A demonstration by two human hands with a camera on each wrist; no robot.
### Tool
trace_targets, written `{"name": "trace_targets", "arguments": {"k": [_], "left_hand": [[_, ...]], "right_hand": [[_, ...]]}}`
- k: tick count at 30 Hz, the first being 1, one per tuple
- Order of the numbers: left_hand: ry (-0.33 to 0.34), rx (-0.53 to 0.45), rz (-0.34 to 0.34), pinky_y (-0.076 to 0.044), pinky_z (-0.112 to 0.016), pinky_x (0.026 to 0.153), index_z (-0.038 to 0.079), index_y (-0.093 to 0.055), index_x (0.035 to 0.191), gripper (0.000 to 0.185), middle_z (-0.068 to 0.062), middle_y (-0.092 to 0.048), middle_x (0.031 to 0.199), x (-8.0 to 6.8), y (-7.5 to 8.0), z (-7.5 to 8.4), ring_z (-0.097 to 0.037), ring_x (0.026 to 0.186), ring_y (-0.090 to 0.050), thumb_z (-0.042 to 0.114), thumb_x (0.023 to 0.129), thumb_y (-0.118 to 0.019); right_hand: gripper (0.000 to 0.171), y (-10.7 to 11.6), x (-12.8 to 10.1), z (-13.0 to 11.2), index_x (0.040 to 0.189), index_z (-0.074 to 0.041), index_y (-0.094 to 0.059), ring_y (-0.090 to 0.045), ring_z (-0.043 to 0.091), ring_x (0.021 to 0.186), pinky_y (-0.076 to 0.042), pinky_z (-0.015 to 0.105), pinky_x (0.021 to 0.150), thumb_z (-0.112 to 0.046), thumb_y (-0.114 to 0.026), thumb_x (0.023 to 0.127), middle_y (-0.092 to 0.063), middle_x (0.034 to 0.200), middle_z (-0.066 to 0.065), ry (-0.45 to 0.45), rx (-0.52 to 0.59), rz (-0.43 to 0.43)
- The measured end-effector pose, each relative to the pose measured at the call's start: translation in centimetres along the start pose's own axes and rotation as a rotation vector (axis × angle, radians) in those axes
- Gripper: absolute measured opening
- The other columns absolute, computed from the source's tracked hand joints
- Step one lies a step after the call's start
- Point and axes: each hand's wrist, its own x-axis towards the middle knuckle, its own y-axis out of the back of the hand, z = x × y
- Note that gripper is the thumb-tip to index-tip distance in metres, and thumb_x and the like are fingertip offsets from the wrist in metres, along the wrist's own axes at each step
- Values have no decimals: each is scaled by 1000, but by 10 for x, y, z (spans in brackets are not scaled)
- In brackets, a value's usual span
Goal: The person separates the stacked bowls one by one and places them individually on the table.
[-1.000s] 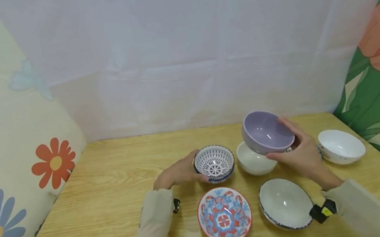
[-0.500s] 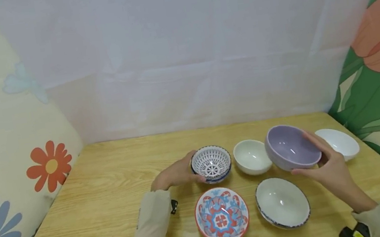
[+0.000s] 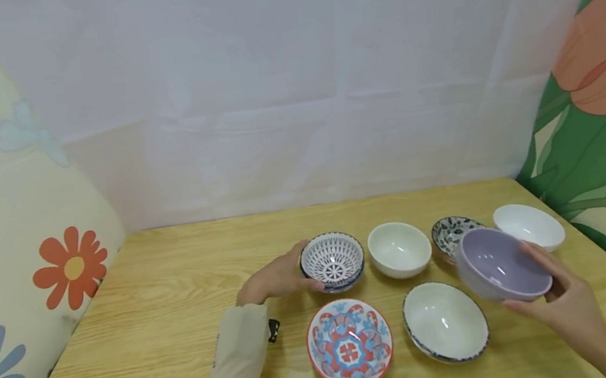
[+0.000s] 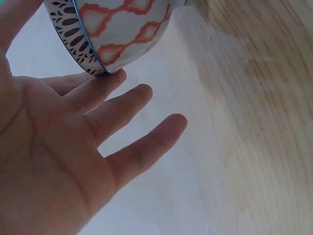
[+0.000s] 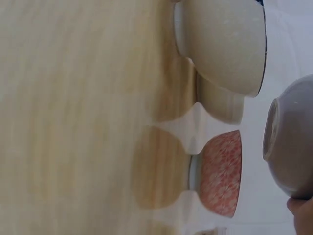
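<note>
My left hand (image 3: 282, 275) rests against the left side of a small blue-and-white lattice bowl (image 3: 332, 261) standing on the wooden table (image 3: 169, 311). In the left wrist view its fingers (image 4: 132, 105) lie straight, one touching the bowl's (image 4: 117, 29) rim. My right hand (image 3: 553, 294) grips a lilac bowl (image 3: 500, 264) by its rim and underside. It holds the bowl tilted above the table, right of a white bowl with a dark rim (image 3: 445, 322). The right wrist view shows the lilac bowl's underside (image 5: 291, 139).
A red-and-blue patterned bowl (image 3: 350, 342) sits at the front. Behind stand a plain white bowl (image 3: 400, 249), a dark floral bowl (image 3: 448, 232) and a wide white bowl (image 3: 529, 227). Flowered panels wall both sides, and a white sheet hangs at the back.
My right hand has carried the lilac bowl right and toward me, lowering it and uncovering the dark floral bowl. My left hand has stayed at the lattice bowl.
</note>
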Motion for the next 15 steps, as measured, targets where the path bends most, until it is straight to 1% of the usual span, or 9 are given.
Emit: {"name": "trace_targets", "arguments": {"k": [4, 5, 6, 9, 13, 15], "left_hand": [[-8, 0, 0, -30, -54, 111, 3, -18, 151, 98, -21, -41, 145, 0, 0, 0, -39, 134, -39, 28, 79, -79], [-9, -2, -1, -30, -54, 111, 3, -18, 151, 98, -21, -41, 145, 0, 0, 1, -39, 134, -40, 28, 79, -79], [-9, -3, -2, -30, -54, 111, 3, -18, 151, 98, -21, -41, 145, 0, 1, 0, -39, 134, -39, 28, 79, -79], [-8, -5, -3, -30, -54, 111, 3, -18, 151, 98, -21, -41, 145, 0, 0, 1, -38, 134, -40, 29, 78, -79], [-3, -3, -6, -30, -53, 111, 4, -19, 151, 98, -21, -41, 145, 1, 0, -1, -38, 134, -40, 30, 78, -79], [-1, -2, -8, -30, -54, 110, 4, -18, 151, 98, -21, -41, 146, 1, 0, -1, -38, 134, -40, 30, 78, -79]], "right_hand": [[89, 8, -13, 9, 145, -7, -39, -37, -20, 115, -32, -3, 89, 15, -76, 68, -35, 146, -17, -57, -103, -9], [88, 10, -15, 11, 146, -8, -39, -37, -21, 115, -32, -3, 89, 14, -76, 69, -34, 146, -17, -68, -114, -11], [88, 12, -18, 13, 146, -10, -38, -36, -22, 114, -32, -4, 88, 11, -77, 70, -33, 146, -18, -81, -138, -15], [87, 17, -26, 19, 147, -10, -38, -35, -24, 111, -31, -5, 87, 8, -78, 72, -33, 142, -23, -112, -169, -20], [83, 23, -33, 26, 146, -12, -39, -32, -27, 109, -30, -6, 85, 0, -79, 75, -30, 138, -29, -179, -212, -36], [82, 26, -36, 29, 147, -15, -38, -28, -28, 108, -28, -6, 85, -7, -79, 76, -26, 143, -26, -228, -245, -59]]}}
